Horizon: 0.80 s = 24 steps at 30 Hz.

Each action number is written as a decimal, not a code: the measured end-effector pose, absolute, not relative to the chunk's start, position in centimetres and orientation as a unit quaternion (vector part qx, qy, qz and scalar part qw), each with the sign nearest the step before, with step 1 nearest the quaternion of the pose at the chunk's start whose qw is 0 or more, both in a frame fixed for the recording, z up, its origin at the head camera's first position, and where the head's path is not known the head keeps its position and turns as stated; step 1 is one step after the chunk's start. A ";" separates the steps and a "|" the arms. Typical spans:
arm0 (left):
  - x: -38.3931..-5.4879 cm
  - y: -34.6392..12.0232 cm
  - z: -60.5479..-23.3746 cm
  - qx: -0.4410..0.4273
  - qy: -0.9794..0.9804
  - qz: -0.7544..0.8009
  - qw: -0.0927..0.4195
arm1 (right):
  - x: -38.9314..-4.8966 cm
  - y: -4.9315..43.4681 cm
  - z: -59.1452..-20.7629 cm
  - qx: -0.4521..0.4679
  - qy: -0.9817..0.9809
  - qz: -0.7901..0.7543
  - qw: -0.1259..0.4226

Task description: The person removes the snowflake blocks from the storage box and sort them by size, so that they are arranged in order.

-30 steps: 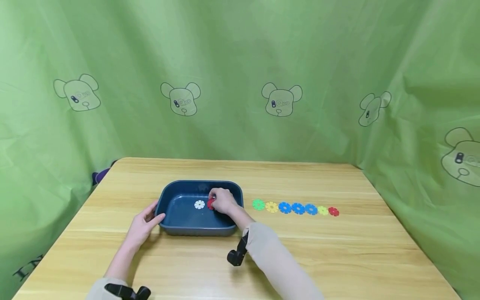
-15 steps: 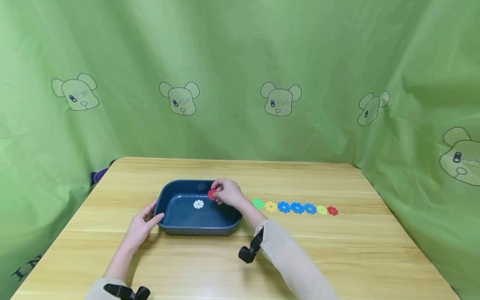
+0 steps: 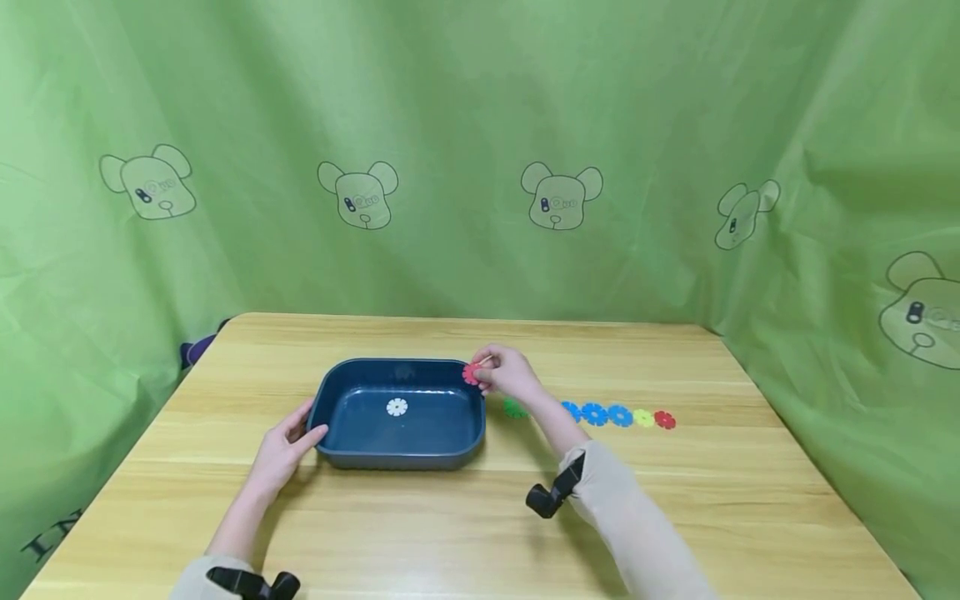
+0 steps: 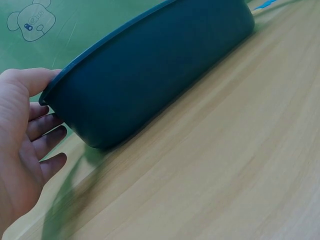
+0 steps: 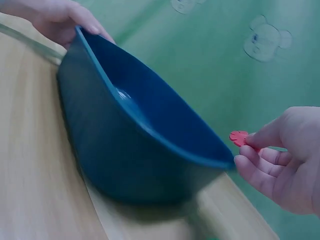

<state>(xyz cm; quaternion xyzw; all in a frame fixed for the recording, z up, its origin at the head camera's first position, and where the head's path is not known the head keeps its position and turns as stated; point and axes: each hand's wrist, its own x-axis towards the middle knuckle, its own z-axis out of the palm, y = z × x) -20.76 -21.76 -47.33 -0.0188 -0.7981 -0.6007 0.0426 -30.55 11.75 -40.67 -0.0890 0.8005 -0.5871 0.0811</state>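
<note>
A dark blue basin point(image 3: 397, 459) stands on the table, and one white snowflake disc point(image 3: 397, 407) lies flat on its floor. My left hand point(image 3: 279, 452) holds the basin's left end, thumb over the rim and fingers along the outer wall. Above the basin's far right corner, my right hand point(image 3: 512, 375) pinches a red snowflake disc point(image 3: 471, 373) between thumb and fingers. In the right wrist view that red disc point(image 5: 239, 138) sticks out past the fingertips, close to the rim. The right wrist hides part of the disc row behind it.
Right of the basin, a row of snowflake discs lies on the wooden table point(image 3: 750, 500): a green disc point(image 3: 514, 408), several blue ones point(image 3: 596, 414), a yellow-green disc point(image 3: 643, 418) and a red disc point(image 3: 665, 420) at the end. A green curtain point(image 3: 465, 275) hangs behind.
My right hand has lifted the red disc off the basin's floor and carried it up and right to the far right rim. The left hand and the basin have stayed put.
</note>
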 end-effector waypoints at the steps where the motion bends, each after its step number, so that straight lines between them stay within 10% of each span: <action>1: -20.7 -21.8 -47.4 -0.025 -0.799 -0.599 0.047 | -30.6 12.4 -40.9 -0.085 0.795 -0.595 0.082; 24: -20.8 -21.7 -47.3 -0.015 -0.794 -0.606 0.041 | -28.1 30.8 -44.4 0.036 0.789 -0.611 0.052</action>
